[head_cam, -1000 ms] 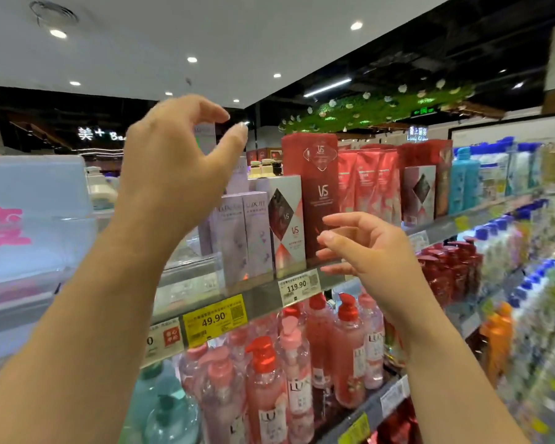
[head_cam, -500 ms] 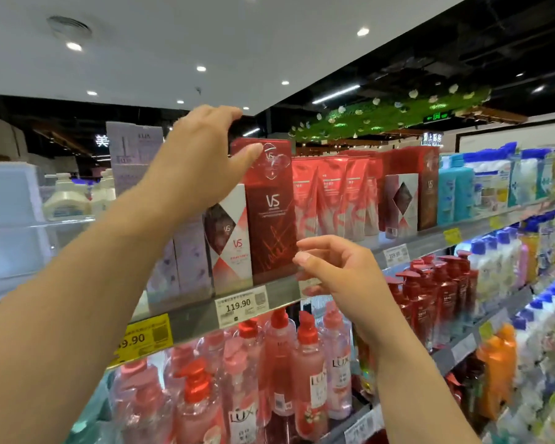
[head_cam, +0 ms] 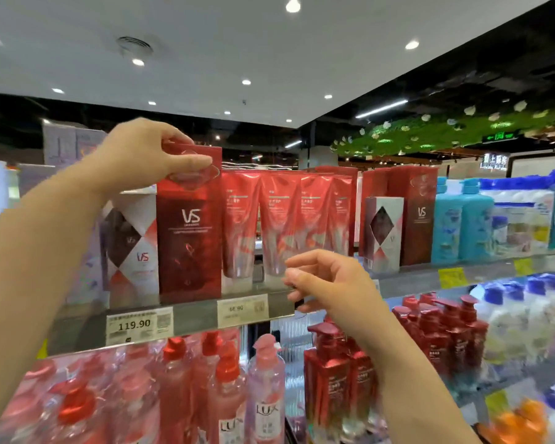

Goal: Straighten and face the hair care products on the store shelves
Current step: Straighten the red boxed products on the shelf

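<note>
A tall dark red VS box (head_cam: pixel 189 238) stands upright on the top shelf (head_cam: pixel 193 314), its front facing me. My left hand (head_cam: pixel 148 155) grips the box's top edge, thumb across the front and fingers over the top. My right hand (head_cam: pixel 327 280) hovers in front of the shelf edge, below a row of red tubes (head_cam: pixel 282 219), fingers loosely curled and holding nothing. A shorter white and red VS box (head_cam: pixel 132 251) stands right beside the tall box on its left.
More VS boxes (head_cam: pixel 398 225) and teal bottles (head_cam: pixel 462 219) stand further right on the top shelf. Pink LUX pump bottles (head_cam: pixel 263 395) and dark red pump bottles (head_cam: pixel 334 379) fill the shelf below. Price tags (head_cam: pixel 138 325) line the shelf edge. Lilac boxes (head_cam: pixel 64 145) stand at the left.
My left hand has closed onto the top of the tall red VS box. My view has swung right, so the shelf items sit further left. The right hand stays near the shelf edge.
</note>
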